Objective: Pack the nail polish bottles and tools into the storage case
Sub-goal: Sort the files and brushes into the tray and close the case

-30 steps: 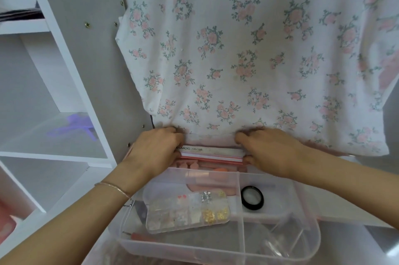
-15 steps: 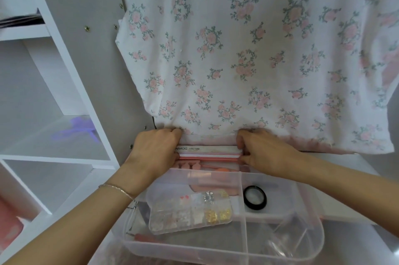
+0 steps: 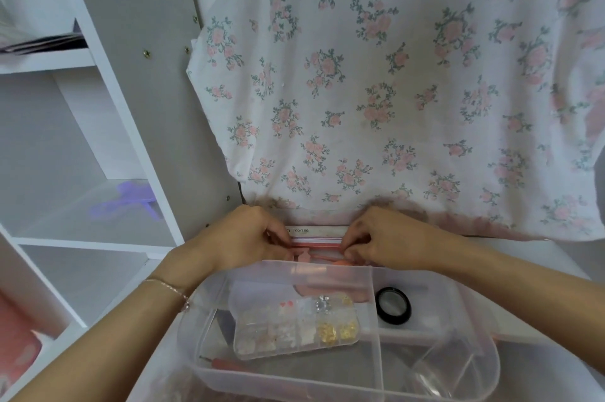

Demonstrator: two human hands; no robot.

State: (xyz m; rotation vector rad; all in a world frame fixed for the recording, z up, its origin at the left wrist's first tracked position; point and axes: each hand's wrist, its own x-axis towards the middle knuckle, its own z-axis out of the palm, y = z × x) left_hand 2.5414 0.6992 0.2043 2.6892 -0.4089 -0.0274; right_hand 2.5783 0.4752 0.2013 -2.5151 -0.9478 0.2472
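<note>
— Both hands are at the far rim of the case? How do they stand?

— Yes. Left hand [image 3: 248, 238] and right hand [image 3: 386, 239] face each other with fingers curled, each pinching one end of a flat white nail file with a red edge and printed grit numbers [image 3: 319, 234]. The file lies level between them, just beyond the case's far wall. A thin bracelet [image 3: 170, 288] sits on the left wrist.

— Start nearest, then. What is in the case?

— A clear plastic storage case with rounded corners and dividers [image 3: 484, 378] sits close in front. At its near left a reddish pen-like tool [image 3: 229, 365] lies along the floor. Above that, a small clear compartment box of nail gems, white, pink and gold [image 3: 298, 324], lies tilted in the left section. In the right far section rests a small round black-rimmed jar [image 3: 393, 305]. The near right section holds something clear, too blurred to name.

— And under the file?

— Pale pink pieces [image 3: 304, 256] lie just below it, partly hidden by the fingers; what they are I cannot tell.

— Farther off?

— A white cloth printed with pink flowers [image 3: 376, 90] hangs behind the hands. To the left stands a white shelf unit with a grey back panel [image 3: 108, 100], and a purple plastic object [image 3: 131, 201] lies on one shelf.
</note>
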